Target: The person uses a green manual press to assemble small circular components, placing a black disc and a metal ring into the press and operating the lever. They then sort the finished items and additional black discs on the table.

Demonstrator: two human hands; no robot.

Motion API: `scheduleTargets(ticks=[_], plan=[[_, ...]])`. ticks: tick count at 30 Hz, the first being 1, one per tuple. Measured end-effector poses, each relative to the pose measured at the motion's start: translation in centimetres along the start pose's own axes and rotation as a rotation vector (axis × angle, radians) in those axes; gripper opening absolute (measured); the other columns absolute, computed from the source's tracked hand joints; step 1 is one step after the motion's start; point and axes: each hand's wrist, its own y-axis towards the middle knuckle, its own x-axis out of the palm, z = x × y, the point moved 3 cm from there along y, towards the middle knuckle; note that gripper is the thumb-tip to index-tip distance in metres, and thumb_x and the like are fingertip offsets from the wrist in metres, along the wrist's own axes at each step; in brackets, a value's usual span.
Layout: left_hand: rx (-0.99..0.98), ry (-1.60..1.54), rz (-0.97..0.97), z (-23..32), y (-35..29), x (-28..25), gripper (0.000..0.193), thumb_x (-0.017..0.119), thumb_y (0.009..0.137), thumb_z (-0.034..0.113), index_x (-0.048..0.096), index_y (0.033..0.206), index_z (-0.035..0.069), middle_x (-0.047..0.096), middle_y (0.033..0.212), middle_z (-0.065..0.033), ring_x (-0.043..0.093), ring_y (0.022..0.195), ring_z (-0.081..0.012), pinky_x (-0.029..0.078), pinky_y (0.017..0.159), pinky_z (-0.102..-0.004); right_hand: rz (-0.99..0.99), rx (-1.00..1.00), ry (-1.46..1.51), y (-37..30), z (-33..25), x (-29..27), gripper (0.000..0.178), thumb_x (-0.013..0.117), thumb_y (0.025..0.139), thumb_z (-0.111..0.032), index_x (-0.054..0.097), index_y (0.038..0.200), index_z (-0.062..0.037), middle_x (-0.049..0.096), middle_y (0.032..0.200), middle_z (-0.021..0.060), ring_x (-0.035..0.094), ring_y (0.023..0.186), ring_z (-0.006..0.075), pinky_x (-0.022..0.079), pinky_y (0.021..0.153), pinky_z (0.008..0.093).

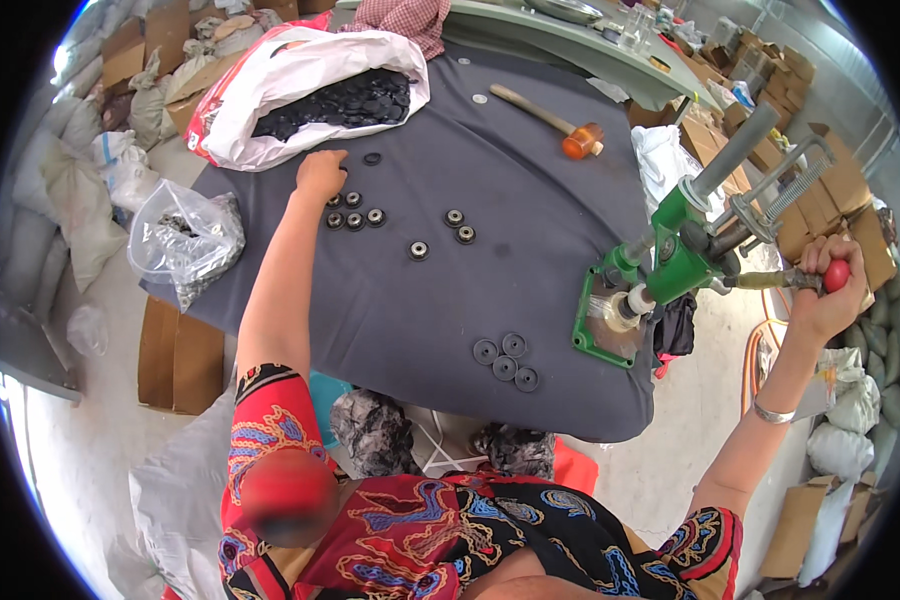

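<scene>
My left hand (321, 175) is stretched over the far left of the table, by the mouth of a bag of black plastic parts (335, 105). Its forefinger is extended, and nothing shows in its fingers. Just to its right lies a loose black ring (372, 158). Several small wheels with metal centres (355, 220) are grouped beside the wrist, one partly covered by it. My right hand (832, 290) is wrapped round the red knob (836, 275) of the lever on a green hand press (675, 265). Clear plastic (610, 312) hangs about the press's lower end.
Three more wheels (455, 217) sit mid-table on the dark cloth (390, 320). Several black grooved rings (504, 368) lie near the front edge. A mallet (570, 135) rests at the back. A clear bag of small metal parts (190, 235) stands at the left edge, above a cardboard box (175, 355).
</scene>
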Motion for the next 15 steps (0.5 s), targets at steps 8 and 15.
scheduleTargets(ticks=[8, 15], plan=[[0.073, -0.025, -0.008, -1.6, 1.1, 0.6, 0.03, 0.067, 0.072, 0.008, 0.07, 0.102, 0.009, 0.069, 0.098, -0.0143, 0.065, 0.091, -0.0297, 0.051, 0.083, -0.0398, -0.015, -0.01, -0.017, 0.3, 0.0, -0.7, 0.025, 0.042, 0.093, -0.019, 0.046, 0.075, -0.0019, 0.035, 0.062, 0.0056, 0.034, 0.058, 0.0178, 0.03, 0.055, 0.0309], [0.031, -0.856, 0.255, 0.6, -9.3, -2.8, 0.027, 0.07, 0.075, 0.009, 0.063, 0.101, 0.005, 0.064, 0.078, -0.0083, 0.062, 0.074, -0.0171, 0.049, 0.072, -0.0281, 0.074, -0.034, -0.048, -0.4, 0.3, 1.2, 0.028, 0.044, 0.093, -0.019, 0.047, 0.072, -0.0008, 0.039, 0.062, 0.0076, 0.038, 0.057, 0.0185, 0.034, 0.055, 0.0309]])
